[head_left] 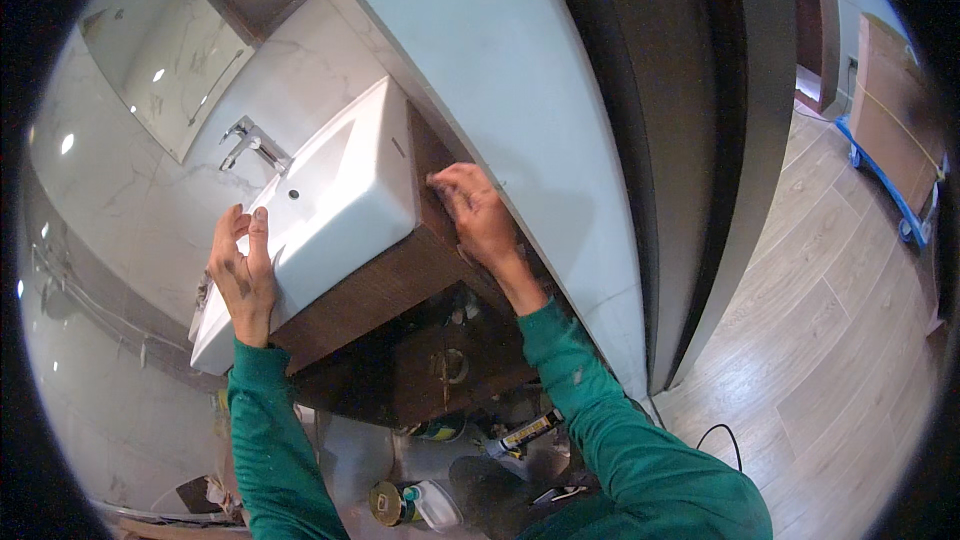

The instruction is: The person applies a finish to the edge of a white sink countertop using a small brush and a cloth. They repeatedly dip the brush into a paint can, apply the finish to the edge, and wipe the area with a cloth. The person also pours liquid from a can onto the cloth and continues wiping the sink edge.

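A white rectangular washbasin [340, 200] sits on a dark wooden vanity cabinet [400, 280] against a marble wall. My left hand [243, 270] lies flat on the basin's near rim, fingers spread, holding nothing. My right hand [475, 215] presses against the cabinet's right side panel where it meets the white wall [500, 70], fingers bent; I cannot tell whether it holds anything. Both sleeves are green. A chrome tap [245, 143] stands at the basin's back.
Below the cabinet on the floor lie a sealant cartridge [525, 433], a round tin [385, 503] and a small plastic bottle [437, 505]. A dark door frame [700, 140] stands right, then wood flooring [840, 320] with a black cable [715, 435]. A blue trolley [890, 190] is far right.
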Motion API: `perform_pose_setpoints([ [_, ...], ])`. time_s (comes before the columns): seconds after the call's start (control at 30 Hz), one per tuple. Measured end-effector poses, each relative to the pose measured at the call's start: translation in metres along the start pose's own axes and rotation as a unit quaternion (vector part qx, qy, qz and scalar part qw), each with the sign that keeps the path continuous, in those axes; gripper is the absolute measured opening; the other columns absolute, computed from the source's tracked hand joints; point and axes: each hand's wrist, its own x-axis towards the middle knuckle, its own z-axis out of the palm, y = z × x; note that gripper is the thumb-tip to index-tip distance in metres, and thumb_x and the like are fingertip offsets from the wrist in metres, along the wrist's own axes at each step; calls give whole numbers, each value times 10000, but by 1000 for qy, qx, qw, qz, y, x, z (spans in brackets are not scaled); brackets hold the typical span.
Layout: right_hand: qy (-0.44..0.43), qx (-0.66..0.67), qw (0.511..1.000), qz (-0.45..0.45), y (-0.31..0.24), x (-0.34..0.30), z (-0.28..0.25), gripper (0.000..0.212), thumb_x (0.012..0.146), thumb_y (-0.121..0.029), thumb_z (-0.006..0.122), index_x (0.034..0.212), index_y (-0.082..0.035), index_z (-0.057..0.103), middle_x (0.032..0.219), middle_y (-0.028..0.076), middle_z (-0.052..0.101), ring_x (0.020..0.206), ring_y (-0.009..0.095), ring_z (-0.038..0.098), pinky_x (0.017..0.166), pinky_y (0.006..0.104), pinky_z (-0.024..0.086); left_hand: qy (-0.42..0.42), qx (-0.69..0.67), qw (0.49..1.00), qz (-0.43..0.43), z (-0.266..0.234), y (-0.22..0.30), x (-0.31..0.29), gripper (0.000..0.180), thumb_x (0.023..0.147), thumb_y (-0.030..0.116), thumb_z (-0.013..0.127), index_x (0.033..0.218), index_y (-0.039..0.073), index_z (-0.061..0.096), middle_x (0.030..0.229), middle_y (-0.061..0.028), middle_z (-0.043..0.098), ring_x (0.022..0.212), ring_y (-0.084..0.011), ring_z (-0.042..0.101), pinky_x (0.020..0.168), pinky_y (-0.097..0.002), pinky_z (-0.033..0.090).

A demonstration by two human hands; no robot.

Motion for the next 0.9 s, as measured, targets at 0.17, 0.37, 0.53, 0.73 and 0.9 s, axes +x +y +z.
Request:
perform_pose_setpoints([
  [0.17, -35, -84, 992, -83, 13, 21, 1, 225, 984, -96, 541, 1124, -9, 694, 1165, 115, 657, 1080, 259, 622, 975, 323, 476, -1, 8, 1000, -8, 3, 0, 1, 530, 954, 387, 618, 1180, -92, 629, 1016, -263, 700, 973, -349, 688, 865, -441, 520],
  [0.37, -32, -119, 989, -83, 14, 52, 11, 256, 949, -44, 541, 1160, -9, 683, 1206, 142, 660, 1153, 281, 603, 1028, 352, 453, -23, 8, 1000, -2, 0, 1, 5, 552, 952, 402, 610, 1192, -95, 623, 1028, -267, 696, 992, -353, 680, 888, -445, 508],
  [0.53, -37, -37, 997, -64, -7, 14, 4, 245, 945, -12, 529, 1132, -3, 687, 1197, 133, 665, 1130, 266, 620, 1000, 342, 474, -11, 0, 1000, -14, 0, 3, 1, 563, 948, 408, 613, 1197, -97, 617, 1031, -265, 696, 999, -352, 677, 894, -448, 503],
  [0.73, -42, -82, 990, -108, -12, 48, 8, 202, 938, 7, 533, 1079, 19, 678, 1124, 137, 682, 1070, 255, 643, 960, 342, 495, -5, -3, 1000, -14, 1, 3, 2, 565, 954, 405, 611, 1206, -101, 614, 1044, -272, 694, 1002, -346, 677, 893, -444, 505],
  [0.9, -34, -57, 992, -106, -12, 16, -2, 219, 922, 2, 543, 1093, 18, 679, 1104, 146, 688, 1021, 279, 659, 934, 347, 507, -7, 4, 1000, -8, 1, 3, 1, 563, 956, 402, 610, 1212, -100, 613, 1057, -278, 690, 1005, -349, 677, 897, -437, 508],
])
